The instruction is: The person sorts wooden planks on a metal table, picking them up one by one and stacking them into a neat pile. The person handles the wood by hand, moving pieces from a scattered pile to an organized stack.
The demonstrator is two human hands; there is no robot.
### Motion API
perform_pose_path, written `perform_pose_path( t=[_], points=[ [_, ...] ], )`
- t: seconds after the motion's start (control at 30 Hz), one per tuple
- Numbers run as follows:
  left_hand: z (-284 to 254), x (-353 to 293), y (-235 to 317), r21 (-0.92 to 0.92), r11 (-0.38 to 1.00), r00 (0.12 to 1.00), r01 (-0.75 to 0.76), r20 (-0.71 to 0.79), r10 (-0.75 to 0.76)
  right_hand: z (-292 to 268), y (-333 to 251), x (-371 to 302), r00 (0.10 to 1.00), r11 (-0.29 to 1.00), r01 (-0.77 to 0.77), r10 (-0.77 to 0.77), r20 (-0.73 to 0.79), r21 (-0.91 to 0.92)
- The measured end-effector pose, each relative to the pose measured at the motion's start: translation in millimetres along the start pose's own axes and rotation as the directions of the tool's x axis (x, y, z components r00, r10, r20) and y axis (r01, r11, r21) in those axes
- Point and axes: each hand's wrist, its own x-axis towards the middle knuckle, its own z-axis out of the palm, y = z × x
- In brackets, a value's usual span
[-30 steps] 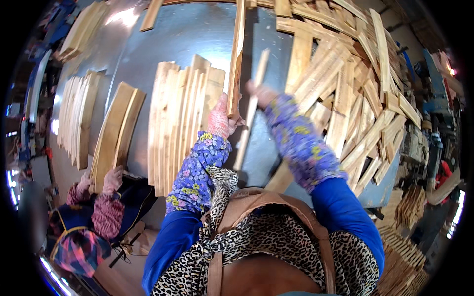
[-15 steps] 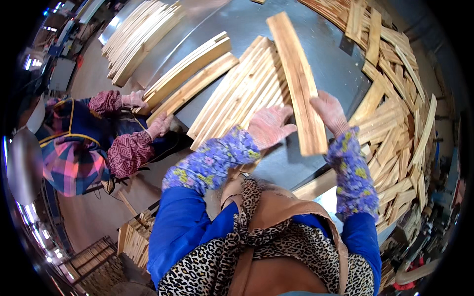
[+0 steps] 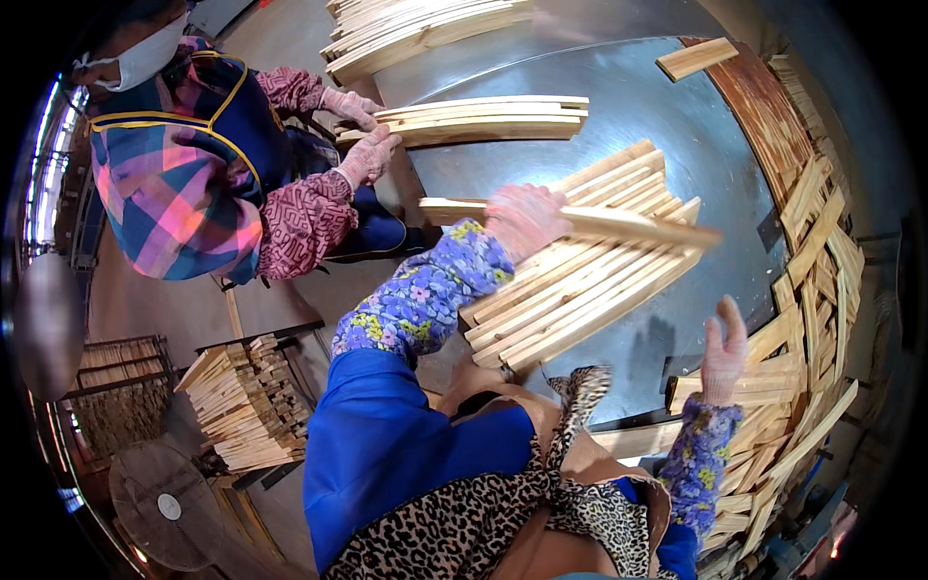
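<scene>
My left hand, in a pinkish knit glove, is closed around a narrow wooden board. The board is turned on edge and lies across the row of light wooden boards on the metal table; whether it touches them I cannot tell. My right hand, gloved the same way, is raised beside the heap of wood strips, fingers apart and holding nothing. Both my forearms wear flowered sleeve covers.
At the left a co-worker's gloved hands grip a few boards on the metal table. Another stack of boards sits at the far side. A single short board lies far right. Stacked wood and a fan stand lower left.
The view has swung left. The board, before in my right hand, has turned sideways and is now in my left hand; my right hand has let go and moved right, toward the heap.
</scene>
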Motion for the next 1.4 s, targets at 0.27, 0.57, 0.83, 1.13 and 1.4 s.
perform_pose_path(
  t=[0.27, 0.57, 0.83, 1.13, 1.4],
  points=[
    [8.9, 68.5, -145.5, 0.049, 0.937, 0.926, 0.347, -0.175, -0.334, 16.5, 80.2, -58.3, 0.967, 0.799, -0.224, 0.252, -0.028, -0.558],
    [61.9, 90.6, -237.8, 0.358, 0.903, 0.947, 0.236, -0.292, -0.132, -75.9, 61.3, -61.6, 0.249, 0.144, -0.966, 0.731, -0.635, -0.213],
    [58.4, 79.5, 16.0, -0.186, 0.914, 0.872, -0.361, -0.413, 0.261, -69.8, 85.7, -26.6, 0.151, 0.103, -0.989, 0.716, -0.682, -0.110],
    [221.5, 1.2, 319.5, -0.890, 0.160, 0.743, 0.427, 0.446, 0.499, -75.3, 72.5, -92.6, 0.629, 0.495, -0.362, 0.755, -0.186, 0.790],
    [199.4, 1.0, 289.3, -0.862, 0.172, 0.757, 0.477, 0.502, 0.418, -11.4, 114.9, -125.4, 0.664, 0.687, -0.403, 0.674, -0.324, 0.605]
  ],
)
